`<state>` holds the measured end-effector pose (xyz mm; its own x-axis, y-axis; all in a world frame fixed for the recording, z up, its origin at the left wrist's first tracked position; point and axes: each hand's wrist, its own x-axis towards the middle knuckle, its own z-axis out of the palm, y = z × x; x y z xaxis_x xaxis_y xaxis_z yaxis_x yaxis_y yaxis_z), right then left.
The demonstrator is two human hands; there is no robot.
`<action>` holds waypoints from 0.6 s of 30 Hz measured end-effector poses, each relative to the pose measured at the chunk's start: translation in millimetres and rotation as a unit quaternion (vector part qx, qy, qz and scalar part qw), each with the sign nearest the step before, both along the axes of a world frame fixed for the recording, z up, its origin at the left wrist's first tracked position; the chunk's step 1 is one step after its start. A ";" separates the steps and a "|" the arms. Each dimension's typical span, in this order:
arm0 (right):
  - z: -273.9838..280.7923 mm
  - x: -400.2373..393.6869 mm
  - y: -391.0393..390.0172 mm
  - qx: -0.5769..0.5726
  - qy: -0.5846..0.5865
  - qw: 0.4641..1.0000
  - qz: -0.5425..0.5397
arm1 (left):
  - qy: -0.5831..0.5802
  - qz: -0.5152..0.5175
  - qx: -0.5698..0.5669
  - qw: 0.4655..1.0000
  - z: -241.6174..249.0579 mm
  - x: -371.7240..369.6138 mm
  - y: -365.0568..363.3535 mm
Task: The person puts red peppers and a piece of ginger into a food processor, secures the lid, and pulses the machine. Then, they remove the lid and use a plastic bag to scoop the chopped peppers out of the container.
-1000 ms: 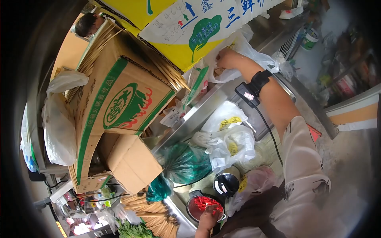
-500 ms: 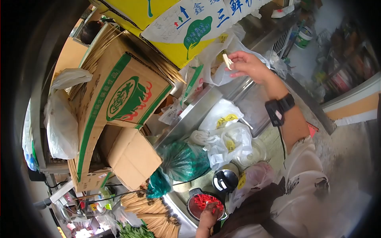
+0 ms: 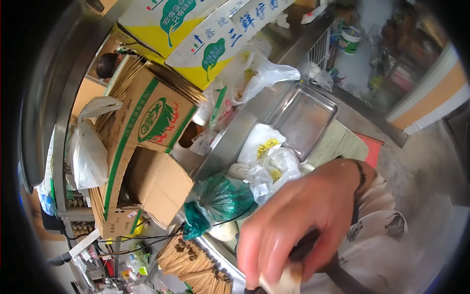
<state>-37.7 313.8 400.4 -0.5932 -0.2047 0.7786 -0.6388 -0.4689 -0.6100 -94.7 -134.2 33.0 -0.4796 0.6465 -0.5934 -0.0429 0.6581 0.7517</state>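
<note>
My right hand (image 3: pixel 298 220) is large in the lower middle, wrist toward the right edge, with a dark cord round the wrist. Its fingers point down and are closed on a pale piece (image 3: pixel 284 281), partly cut off by the bottom edge. Just beyond the knuckles lie a white plastic bag (image 3: pixel 276 169) with yellow print and a dark green bag (image 3: pixel 223 198). My left hand is out of view. No bowl shows now.
An open cardboard box (image 3: pixel 164 191) stands left, below a yellow and white carton (image 3: pixel 196 49). Bundles of wooden sticks (image 3: pixel 191 264) lie at the bottom. A metal tray (image 3: pixel 306 120) is beyond my right hand. A person's head (image 3: pixel 107 65) shows upper left.
My right hand has come down from the upper plastic bag toward the camera, still holding the pale piece. My left hand and the bowl of red strips have dropped from sight. The view has shifted.
</note>
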 end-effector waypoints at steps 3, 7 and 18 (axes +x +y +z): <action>14.7 5.1 -57.0 -0.107 0.059 0.989 0.088 | 0.167 -0.136 -0.050 0.975 63.3 5.4 38.3; 28.9 14.5 -113.8 -0.189 0.104 0.968 0.131 | 0.182 -0.154 -0.023 0.971 81.4 8.8 38.9; 49.3 37.4 -181.3 -0.115 0.102 0.979 0.131 | 0.226 -0.176 0.017 0.958 108.4 16.2 26.1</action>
